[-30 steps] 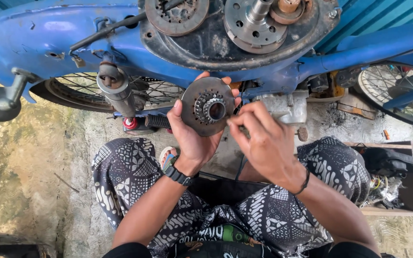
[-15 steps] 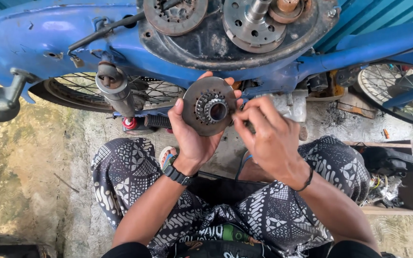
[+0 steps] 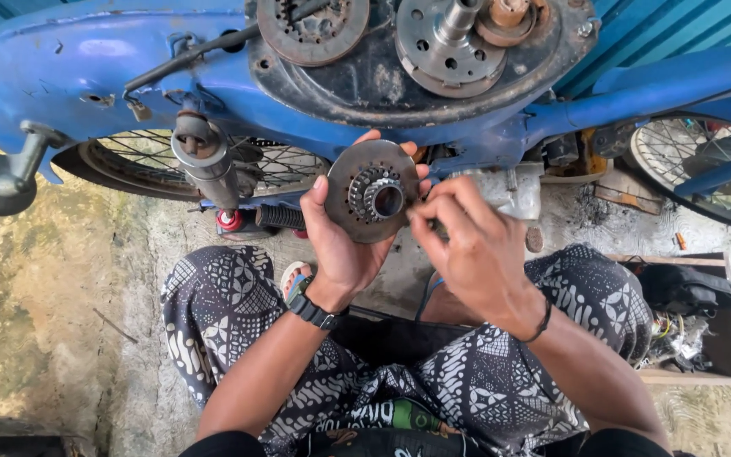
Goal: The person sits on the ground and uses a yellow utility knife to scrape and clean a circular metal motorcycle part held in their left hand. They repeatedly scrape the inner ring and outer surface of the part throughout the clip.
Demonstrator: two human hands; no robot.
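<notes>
Metal disc out of the blue motorbike (image 3: 86, 76)
Left hand (image 3: 340, 241) cradles the disc (image 3: 371, 191); right hand (image 3: 467, 245) pinches at its rim; engine side open, disc not refitted.

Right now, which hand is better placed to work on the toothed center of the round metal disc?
Probably the right hand: its fingertips pinch at the disc rim, while the left hand supports it.

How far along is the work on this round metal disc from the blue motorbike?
Done: the blue motorbike's side case lies open, its plates and shaft bare, and one toothed disc is off. In hand: the left hand cradles that disc while the right hand pinches at its edge. Left: the disc is not on the engine, and the case is uncovered.
</notes>
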